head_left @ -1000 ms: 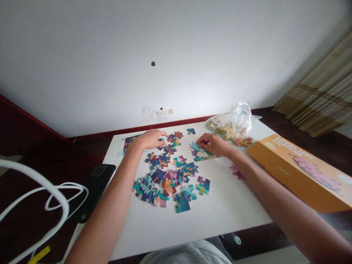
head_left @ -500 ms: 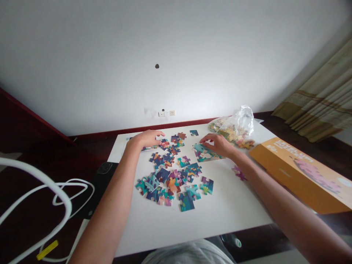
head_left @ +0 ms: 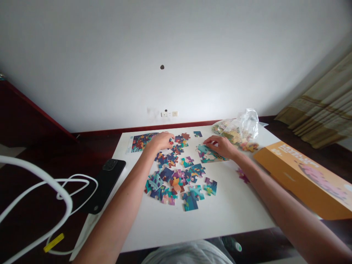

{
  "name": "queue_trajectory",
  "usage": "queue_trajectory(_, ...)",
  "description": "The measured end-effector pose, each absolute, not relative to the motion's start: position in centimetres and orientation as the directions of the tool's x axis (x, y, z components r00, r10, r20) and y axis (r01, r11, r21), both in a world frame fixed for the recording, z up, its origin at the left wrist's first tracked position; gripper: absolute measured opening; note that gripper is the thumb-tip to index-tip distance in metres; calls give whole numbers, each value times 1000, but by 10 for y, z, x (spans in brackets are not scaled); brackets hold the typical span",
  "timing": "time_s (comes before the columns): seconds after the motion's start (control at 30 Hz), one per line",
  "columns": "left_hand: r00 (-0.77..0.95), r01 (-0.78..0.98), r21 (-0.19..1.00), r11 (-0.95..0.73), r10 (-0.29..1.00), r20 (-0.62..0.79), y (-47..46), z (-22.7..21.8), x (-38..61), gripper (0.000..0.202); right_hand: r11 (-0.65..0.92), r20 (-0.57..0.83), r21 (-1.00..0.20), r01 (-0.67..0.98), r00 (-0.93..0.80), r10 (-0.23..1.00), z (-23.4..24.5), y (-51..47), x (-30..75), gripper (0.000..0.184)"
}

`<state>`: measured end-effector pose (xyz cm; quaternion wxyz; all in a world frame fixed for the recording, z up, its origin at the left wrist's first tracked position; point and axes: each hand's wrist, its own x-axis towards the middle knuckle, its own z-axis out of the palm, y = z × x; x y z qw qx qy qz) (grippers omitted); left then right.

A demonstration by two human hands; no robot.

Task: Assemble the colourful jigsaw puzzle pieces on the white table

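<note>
Loose colourful puzzle pieces (head_left: 178,179) lie scattered on the white table (head_left: 233,209). My left hand (head_left: 161,141) reaches to the far side of the pile, its fingers curled down onto a small piece by the dark pieces (head_left: 177,145) there. My right hand (head_left: 222,146) lies with fingers stretched over a joined teal section with a white rabbit (head_left: 206,154), fingertips on its far edge. A single teal piece (head_left: 197,134) sits apart beyond both hands.
A printed picture sheet (head_left: 140,142) lies at the far left of the table. A clear bag of pieces (head_left: 239,130) and an orange box (head_left: 305,176) are on the right, with a pink piece (head_left: 243,174) nearby. A black phone (head_left: 106,181) and white cable (head_left: 55,190) lie left.
The view has shifted slightly, so everything sits further right and lower. My left hand moved right onto the dark pieces, uncovering the picture sheet. My right hand stays on the teal section.
</note>
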<state>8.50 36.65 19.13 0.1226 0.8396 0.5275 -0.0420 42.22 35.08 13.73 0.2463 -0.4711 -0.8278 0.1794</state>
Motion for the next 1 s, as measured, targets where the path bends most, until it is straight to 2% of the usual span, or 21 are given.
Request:
queue_trajectory(0.3,466,883,152,-444,869,-168,368,185,84,48,475,234,-567,674,-421,876,137,352,424,24)
queue_trajectory(0.57,416,908,123,-400,897,-151,365,180,90,50,471,219,-565,678,-427,877,137,352,424,26)
queue_trajectory(0.8,373,916,188,-354,925,-76,367,190,82,54,479,217,-570,668,-440,871,138,352,426,27)
queue_trajectory(1.0,327,922,215,-321,945,11,373,201,62,49,476,219,-561,677,-433,874,139,351,425,26)
